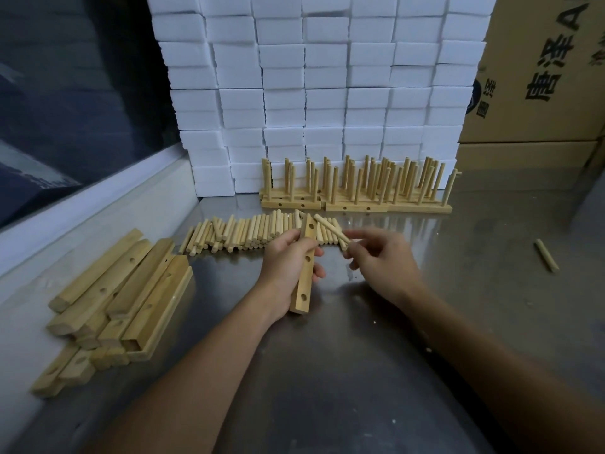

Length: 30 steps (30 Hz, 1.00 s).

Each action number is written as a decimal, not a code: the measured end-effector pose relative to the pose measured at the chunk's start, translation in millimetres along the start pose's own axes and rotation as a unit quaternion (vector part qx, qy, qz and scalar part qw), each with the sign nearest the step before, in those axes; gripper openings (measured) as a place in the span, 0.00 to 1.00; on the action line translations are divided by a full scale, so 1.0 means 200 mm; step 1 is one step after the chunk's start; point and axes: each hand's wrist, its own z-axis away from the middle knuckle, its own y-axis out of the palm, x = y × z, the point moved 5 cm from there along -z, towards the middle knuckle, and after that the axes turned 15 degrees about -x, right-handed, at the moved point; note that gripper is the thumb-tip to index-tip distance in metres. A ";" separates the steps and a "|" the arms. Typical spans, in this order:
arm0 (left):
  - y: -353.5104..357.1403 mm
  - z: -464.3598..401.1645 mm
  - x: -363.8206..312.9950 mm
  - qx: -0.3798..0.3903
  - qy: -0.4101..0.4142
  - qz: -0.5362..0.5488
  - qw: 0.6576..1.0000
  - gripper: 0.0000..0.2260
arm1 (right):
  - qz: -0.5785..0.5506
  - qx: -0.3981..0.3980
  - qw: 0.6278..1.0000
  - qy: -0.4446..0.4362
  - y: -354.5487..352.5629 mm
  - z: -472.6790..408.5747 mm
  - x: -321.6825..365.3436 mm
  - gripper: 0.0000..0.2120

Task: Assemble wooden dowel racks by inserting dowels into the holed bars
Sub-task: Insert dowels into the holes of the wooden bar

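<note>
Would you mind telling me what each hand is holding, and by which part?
The left hand grips a pale wooden bar with round holes around its middle. The right hand pinches a short round wooden dowel by its near end.

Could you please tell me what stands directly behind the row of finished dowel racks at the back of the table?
A wall of stacked white foam blocks rises behind the finished dowel racks. The racks' dowels cover its lowest rows.

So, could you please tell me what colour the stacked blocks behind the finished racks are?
The stacked blocks are plain white, with no pattern, seen in the head view.
</note>
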 end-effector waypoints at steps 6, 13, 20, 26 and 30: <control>0.03 0.02 -0.04 0.009 0.061 -0.069 0.996 0.08 | 0.029 -0.024 0.995 -0.092 -0.01 0.02 0.01 0.03; 0.03 0.02 -0.05 0.000 0.071 -0.083 0.994 0.06 | 0.042 0.012 0.994 -0.103 0.02 0.04 0.02 0.10; 0.00 -0.01 -0.02 -0.014 0.036 -0.055 0.998 0.05 | -0.045 -0.015 0.995 -0.084 0.00 0.02 0.05 0.14; -0.01 -0.01 -0.02 -0.025 0.022 -0.052 0.998 0.10 | -0.088 -0.016 0.995 -0.033 0.00 0.02 0.04 0.07; 0.00 -0.01 -0.02 -0.023 0.023 -0.056 0.998 0.07 | -0.122 -0.061 0.991 0.017 -0.04 0.01 0.06 0.08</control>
